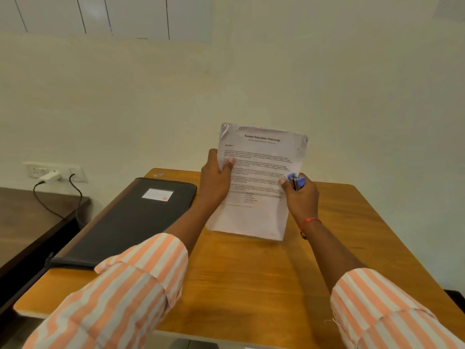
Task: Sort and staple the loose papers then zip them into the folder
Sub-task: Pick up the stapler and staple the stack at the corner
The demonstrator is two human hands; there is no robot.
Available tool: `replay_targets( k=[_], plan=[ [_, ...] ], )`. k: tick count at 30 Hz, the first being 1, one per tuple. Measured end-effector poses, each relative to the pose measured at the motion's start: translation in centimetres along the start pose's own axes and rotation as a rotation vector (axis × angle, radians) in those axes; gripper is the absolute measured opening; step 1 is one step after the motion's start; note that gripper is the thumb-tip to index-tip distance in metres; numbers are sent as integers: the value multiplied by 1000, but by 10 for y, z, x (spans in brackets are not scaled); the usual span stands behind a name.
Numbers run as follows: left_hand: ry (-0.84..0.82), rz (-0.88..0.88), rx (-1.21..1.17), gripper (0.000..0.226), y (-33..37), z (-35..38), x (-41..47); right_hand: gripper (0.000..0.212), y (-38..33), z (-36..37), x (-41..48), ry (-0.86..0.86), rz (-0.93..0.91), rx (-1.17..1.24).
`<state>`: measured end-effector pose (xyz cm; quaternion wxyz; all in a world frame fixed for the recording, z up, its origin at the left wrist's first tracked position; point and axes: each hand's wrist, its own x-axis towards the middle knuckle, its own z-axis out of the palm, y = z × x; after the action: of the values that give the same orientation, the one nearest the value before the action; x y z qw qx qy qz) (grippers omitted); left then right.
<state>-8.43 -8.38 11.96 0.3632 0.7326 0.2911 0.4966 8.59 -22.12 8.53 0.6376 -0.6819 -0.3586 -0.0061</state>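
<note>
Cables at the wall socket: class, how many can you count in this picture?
2. One cable leaves the white adapter in the wall socket; the second cable hangs just right of it. Both run down toward the dark table. More may be hidden.

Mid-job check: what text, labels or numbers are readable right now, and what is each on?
"Sample Education Transcript": heading on the top sheet of the papers.
"Section 1": probably, subheading below it; blurred.
Subtitle, body text and table on that sheet: too small to read.
White label on the folder: blurred, unreadable.
Sticker on the table: unreadable.
Blue stapler: no text visible.
</note>
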Motion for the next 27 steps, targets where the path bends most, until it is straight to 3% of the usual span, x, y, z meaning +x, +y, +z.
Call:
replay_targets(
  k=[4,7,8,11,14,15,18,19,23,27],
  plan=[
    [-8,-113,40,34,9,-6,30,40,4,-7,2,-177,215,43],
    [-60,-229,68,43,-11,-1,40,28,0,-16,-13,-319,389,73],
    [-77,-287,59,47,-25,3,38,22,2,-18,-19,-374,447,51],
    [-141,-452,2,49,-64,14,14,29,23,-25,-28,-536,560,-43],
    [-154,-499,-37,42,-97,21,-17,27,38,-30,-35,-682,582,-248],
    [-141,-488,-17,39,-102,22,-25,29,39,-29,-37,-633,548,-295],
    [-112,-428,84,33,-117,28,-42,52,38,-25,-35,-260,317,-453],
    [-113,-418,76,33,-118,30,-46,52,36,-23,-30,-243,227,-509],
    [-96,-405,44,34,-126,36,-53,43,25,3,-8,-620,-58,-593],
    [-58,-343,102,33,-133,39,-56,43,17,54,6,-817,-271,-755]
  ],
)
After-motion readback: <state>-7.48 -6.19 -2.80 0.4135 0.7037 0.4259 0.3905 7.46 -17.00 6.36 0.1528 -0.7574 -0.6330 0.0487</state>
